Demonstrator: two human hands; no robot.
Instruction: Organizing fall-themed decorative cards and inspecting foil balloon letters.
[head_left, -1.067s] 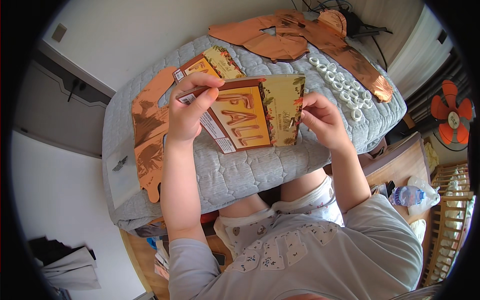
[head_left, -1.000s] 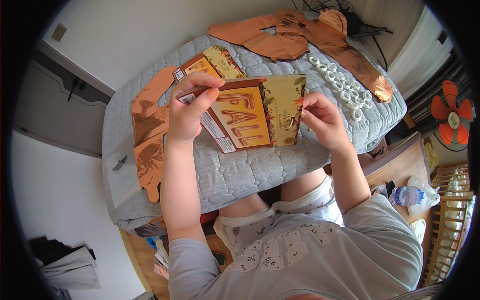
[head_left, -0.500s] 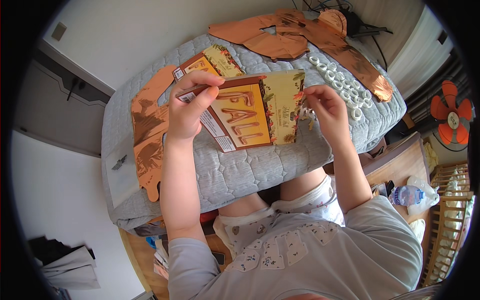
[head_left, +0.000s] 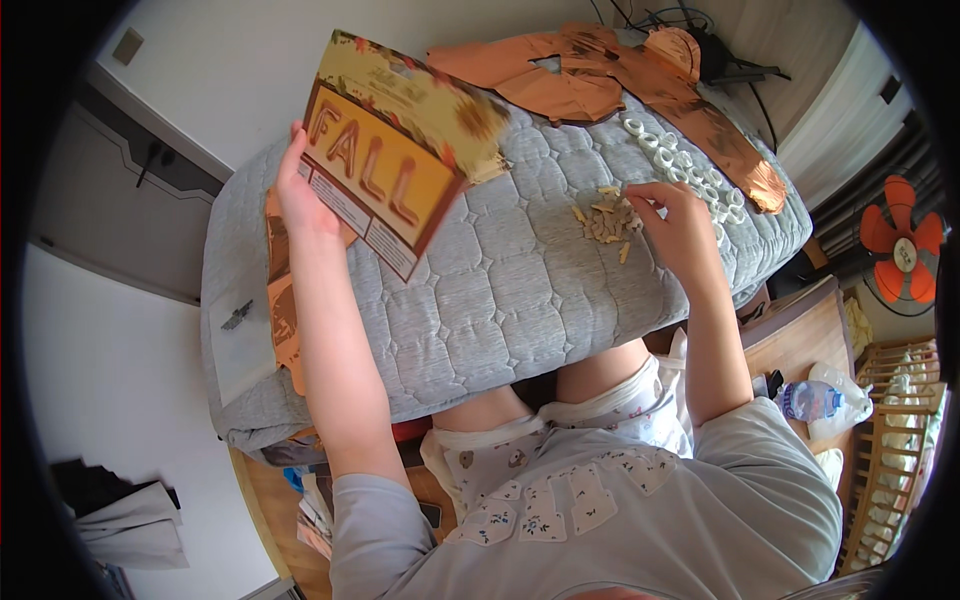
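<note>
My left hand grips the lower left edge of a flat printed package with orange balloon letters on its front. It is held tilted above the bed's left part; its right corner is blurred. A pale edge of something peeks out from behind it on the bed. My right hand hovers at a small pile of beige and yellowish bits, thumb and forefinger pinched together. Whether a bit is between those fingertips cannot be made out. Just beyond that hand lie several white rings, like small tape rolls.
Flat copper foil balloons lie along the far side and left side of the grey quilted bed. An orange-bladed fan stands at the right. Below it are a water bottle and a wooden crib rail.
My left hand has swung the package left and up, away from my right hand. My right hand has let go of the package's edge and moved slightly lower, beside the pile now uncovered.
</note>
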